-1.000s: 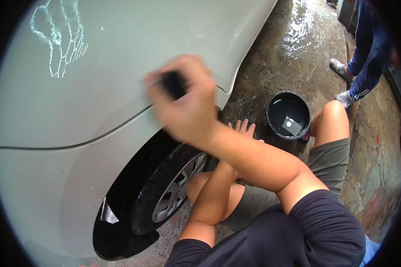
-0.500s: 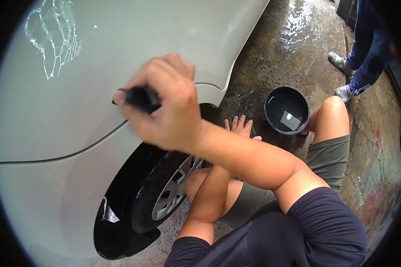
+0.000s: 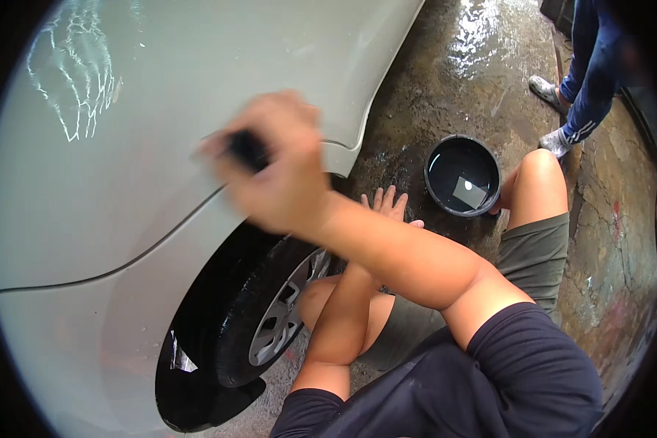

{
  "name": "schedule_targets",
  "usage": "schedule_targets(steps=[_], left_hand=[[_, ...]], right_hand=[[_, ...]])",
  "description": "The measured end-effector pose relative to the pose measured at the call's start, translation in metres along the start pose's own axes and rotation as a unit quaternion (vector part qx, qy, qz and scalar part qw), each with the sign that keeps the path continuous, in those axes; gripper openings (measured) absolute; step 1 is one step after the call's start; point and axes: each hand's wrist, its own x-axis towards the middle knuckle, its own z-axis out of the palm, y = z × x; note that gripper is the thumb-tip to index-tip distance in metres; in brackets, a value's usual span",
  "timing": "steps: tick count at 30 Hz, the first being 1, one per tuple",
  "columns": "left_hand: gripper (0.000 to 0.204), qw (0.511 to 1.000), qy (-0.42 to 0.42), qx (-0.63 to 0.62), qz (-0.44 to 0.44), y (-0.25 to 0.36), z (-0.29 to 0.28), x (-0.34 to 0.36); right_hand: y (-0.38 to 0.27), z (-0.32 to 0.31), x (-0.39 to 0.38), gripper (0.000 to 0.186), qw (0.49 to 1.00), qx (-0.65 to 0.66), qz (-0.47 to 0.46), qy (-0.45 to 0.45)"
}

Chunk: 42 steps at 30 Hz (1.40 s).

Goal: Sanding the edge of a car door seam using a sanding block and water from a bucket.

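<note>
My right hand [image 3: 285, 171], smeared by motion, is closed around a small black block [image 3: 249, 150] at the silver-grey car panel [image 3: 160, 95], just above the wheel arch. The blur hides the block's exact kind and whether it touches the paint. Beyond my right forearm, my left hand [image 3: 388, 204] shows fingers spread out, with nothing seen in them; the forearm partly covers it. It is near the wheel [image 3: 277, 321], and what it leans on is hard to make out. Bright wet streaks [image 3: 80, 73] mark the panel at the upper left.
A black bucket [image 3: 431, 175] of dark liquid stands on the wet concrete floor [image 3: 482, 95] beside my right knee. A light grey rectangle shows in it, sheet or reflection I cannot tell. Another person's legs [image 3: 588, 80] in blue trousers and grey clogs are at the upper right.
My right hand and the black block have shifted a little to the right along the panel. My left hand keeps its spread pose. The whole view has shifted slightly.
</note>
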Motion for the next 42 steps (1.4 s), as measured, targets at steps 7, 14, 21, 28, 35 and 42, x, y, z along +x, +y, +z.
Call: schedule_targets(steps=[7, 14, 21, 28, 35, 42], left_hand=[[0.095, 0.997, 0.064, 0.039, -0.011, -0.047, 0.026, -0.005], [0.087, 0.999, 0.017, 0.013, -0.029, -0.019, 0.012, -0.008], [0.083, 0.997, 0.074, -0.012, -0.033, -0.016, 0.017, -0.005], [0.073, 0.949, 0.288, -0.123, 0.043, -0.015, -0.015, -0.046], [0.062, 0.81, 0.441, 0.373, -0.1, 0.037, -0.17, -0.135], [0.101, 0.814, 0.29, 0.461, -0.2, 0.03, -0.201, -0.097]], right_hand=[[0.036, -0.001, -0.038, 0.016, 0.952, 0.028, 0.29, 0.097], [0.013, 0.004, -0.014, 0.011, 0.999, -0.019, 0.021, 0.045], [0.031, -0.008, -0.024, 0.012, 0.991, -0.032, 0.102, 0.074], [0.048, -0.026, -0.025, 0.014, 0.992, -0.055, 0.091, 0.064], [0.131, -0.151, -0.115, 0.035, 0.894, -0.13, 0.428, -0.013], [0.194, -0.288, -0.227, 0.033, 0.804, -0.296, 0.515, -0.031]])
